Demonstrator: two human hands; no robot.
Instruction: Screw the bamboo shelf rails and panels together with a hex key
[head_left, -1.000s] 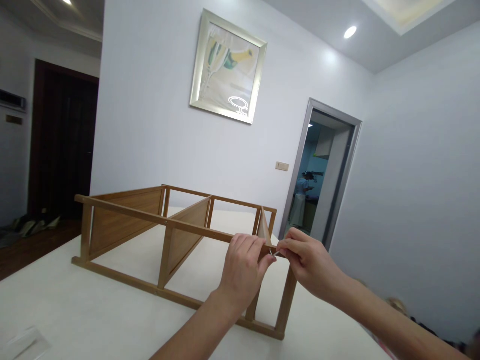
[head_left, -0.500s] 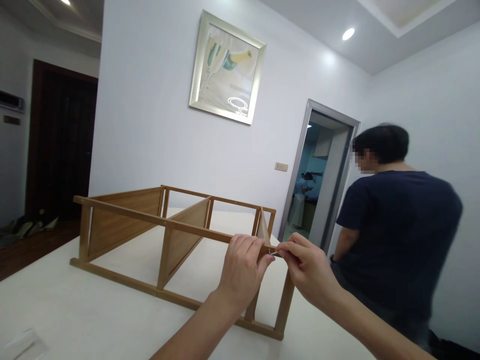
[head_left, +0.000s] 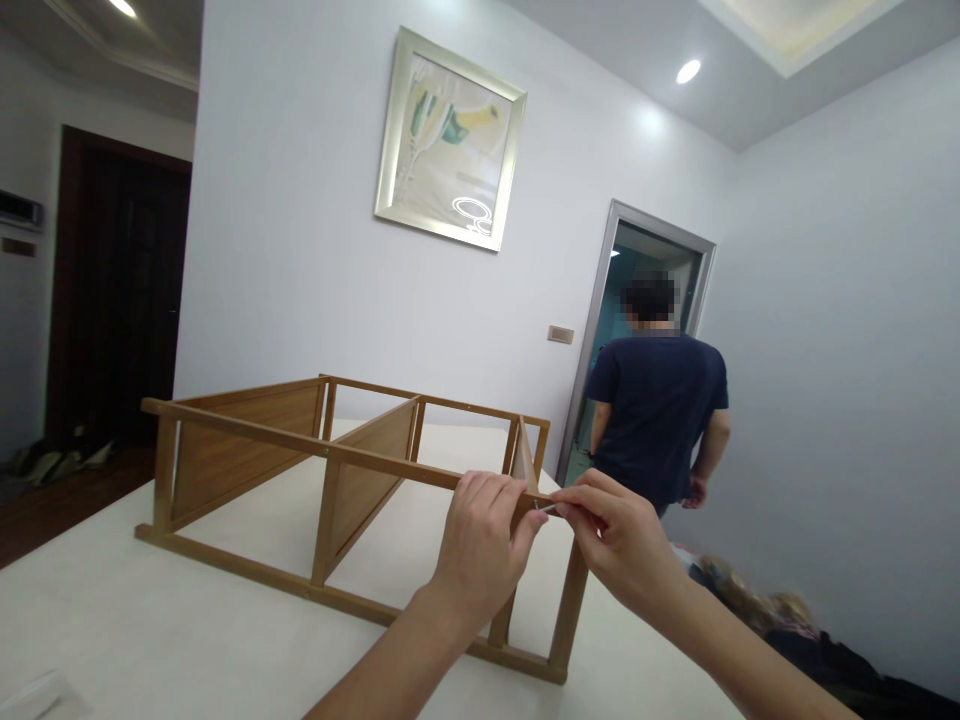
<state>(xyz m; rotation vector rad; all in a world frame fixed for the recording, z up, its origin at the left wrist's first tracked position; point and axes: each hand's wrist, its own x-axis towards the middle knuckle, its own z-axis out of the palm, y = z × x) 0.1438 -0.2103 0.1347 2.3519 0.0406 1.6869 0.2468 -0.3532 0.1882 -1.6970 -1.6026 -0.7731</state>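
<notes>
A brown wooden shelf unit (head_left: 375, 460) lies on its side on the white table (head_left: 225, 640), its three boards standing upright between the rails. My left hand (head_left: 480, 535) wraps over the upper near rail close to its right end, with the thumb on the near side. In the fingertips of my right hand (head_left: 619, 525) is a thin metal hex key (head_left: 547, 508), pinched at its outer end. The key's bent tip meets the rail beside my left thumb. Whatever fastener lies under the tip is too small to make out.
A person in a dark blue T-shirt (head_left: 660, 410) stands at the doorway, back turned. Clear plastic (head_left: 45, 695) lies at the table's lower left. Dark clothing (head_left: 832, 665) is heaped at the lower right. A framed picture (head_left: 386, 150) hangs on the wall.
The person in dark blue has walked away from the right side to the doorway. My hands and the hex key have barely moved; the view has shifted slightly.
</notes>
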